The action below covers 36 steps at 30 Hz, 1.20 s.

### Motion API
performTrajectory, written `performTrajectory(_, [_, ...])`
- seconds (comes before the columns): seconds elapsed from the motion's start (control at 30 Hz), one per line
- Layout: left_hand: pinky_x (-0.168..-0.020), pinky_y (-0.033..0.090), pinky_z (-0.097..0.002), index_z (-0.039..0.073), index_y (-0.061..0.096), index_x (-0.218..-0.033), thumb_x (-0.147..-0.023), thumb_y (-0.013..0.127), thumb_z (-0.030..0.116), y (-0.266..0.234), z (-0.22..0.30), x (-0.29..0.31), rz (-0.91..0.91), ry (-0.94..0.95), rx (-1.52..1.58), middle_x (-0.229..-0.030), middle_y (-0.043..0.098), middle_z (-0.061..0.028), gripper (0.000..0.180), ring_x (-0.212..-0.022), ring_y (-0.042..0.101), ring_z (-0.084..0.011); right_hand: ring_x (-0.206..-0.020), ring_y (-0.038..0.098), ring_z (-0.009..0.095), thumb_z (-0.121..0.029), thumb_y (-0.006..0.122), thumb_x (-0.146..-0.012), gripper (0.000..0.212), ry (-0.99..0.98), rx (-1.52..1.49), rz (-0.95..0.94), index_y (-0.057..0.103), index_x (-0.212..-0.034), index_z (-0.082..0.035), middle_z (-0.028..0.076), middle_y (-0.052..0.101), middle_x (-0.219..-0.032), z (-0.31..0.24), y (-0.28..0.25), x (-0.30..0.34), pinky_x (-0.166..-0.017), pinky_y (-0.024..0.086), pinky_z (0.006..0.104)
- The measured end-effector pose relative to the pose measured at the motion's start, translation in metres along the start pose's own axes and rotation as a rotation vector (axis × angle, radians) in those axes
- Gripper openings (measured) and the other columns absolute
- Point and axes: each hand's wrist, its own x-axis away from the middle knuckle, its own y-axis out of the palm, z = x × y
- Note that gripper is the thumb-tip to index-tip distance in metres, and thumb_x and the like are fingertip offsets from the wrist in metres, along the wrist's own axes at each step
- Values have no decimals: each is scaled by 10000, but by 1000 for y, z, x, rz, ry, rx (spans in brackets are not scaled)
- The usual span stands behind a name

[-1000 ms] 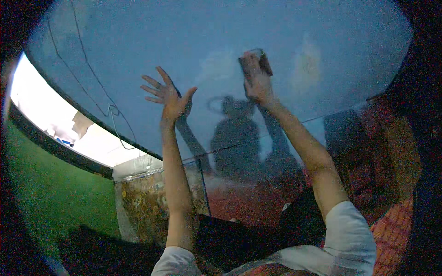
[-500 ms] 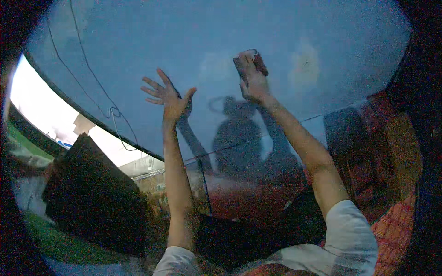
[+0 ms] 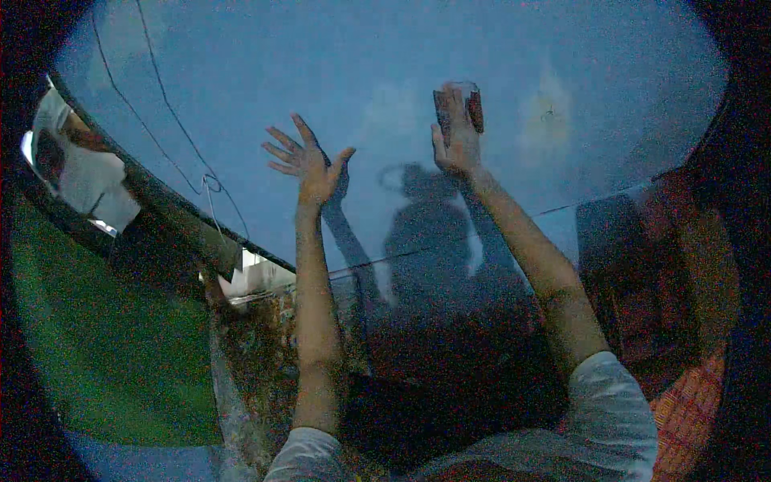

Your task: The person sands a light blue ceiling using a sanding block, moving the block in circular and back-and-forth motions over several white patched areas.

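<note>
Against a blue wall point(image 3: 305, 48) my left hand point(image 3: 313, 165) is raised with its fingers spread, holding nothing; whether its palm touches the wall is hard to tell. Further right, my right hand point(image 3: 459, 136) lies nearly flat over a dark reddish-brown flat piece point(image 3: 475, 111), pressing it to the wall. That piece sticks out on both sides of the fingers and may be sandpaper. A pale patch point(image 3: 548, 116) marks the wall right of this hand. Shadows of my arms and body point(image 3: 426, 233) fall on the wall.
Thin wires point(image 3: 165, 96) hang down the wall's left side, tangled near the edge. At far left, what looks like a person in pale clothing point(image 3: 100, 181) stands by a bright opening, above a green surface point(image 3: 112, 345). Red checked cloth point(image 3: 691, 414) lies at lower right.
The view has shifted slightly, and both hands keep almost the same places on the wall. At left the large dark shape has moved up and away, the pale-clothed figure appears, and the opening is darker.
</note>
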Motion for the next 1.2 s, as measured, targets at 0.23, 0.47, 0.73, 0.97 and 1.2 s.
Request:
performTrajectory(0.23, [-918, -154, -791, 138, -123, -1536, -767, 658, 685, 1, 13, 0, -64, -28, 64, -1471, -316, -350, 1225, -1295, -302, -621, -1379, 361, 362, -103, 520, -889, 556, -151, 98, 192, 404, -1432, -69, 147, 404, -1483, 9, -9, -10, -1161, 206, 530])
performTrajectory(0.47, [-929, -150, -786, 123, -144, -1528, -784, 681, 627, -5, 21, 7, -90, -21, 27, -1457, -333, -357, 1220, -1289, -305, -627, -1364, 365, 377, -124, 528, -894, 510, -108, 74, 142, 440, -1392, -58, 153, 451, -1430, -13, -26, -25, -1150, 207, 565])
performTrajectory(0.73, [-921, -128, -802, 132, -153, -1525, -755, 663, 694, -9, 21, 6, -130, -36, 24, -1448, -343, -361, 1256, -1288, -293, -636, -1436, 211, 415, -167, 523, -894, 614, -37, 160, 35, 343, -1469, -50, 189, 295, -1535, 4, -39, -3, -1177, 100, 573])
performTrajectory(0.97, [-917, -117, -811, 172, -134, -1534, -642, 709, 755, -29, 42, -1, -114, -26, -41, -1460, -321, -362, 1359, -1278, -289, -651, -1455, 181, 387, -183, 535, -894, 672, -108, 234, 77, 275, -1498, -45, 190, 252, -1557, -10, -72, -34, -1187, 82, 513])
performTrajectory(1.2, [-906, -119, -819, 230, -109, -1543, -511, 770, 768, -44, 47, -36, -31, 56, 50, -1468, -319, -352, 1459, -1279, -299, -644, -1481, 126, 325, -194, 572, -869, 698, -57, 120, 114, 304, -1503, -74, 146, 224, -1583, 16, -46, -16, -1193, 2, 529])
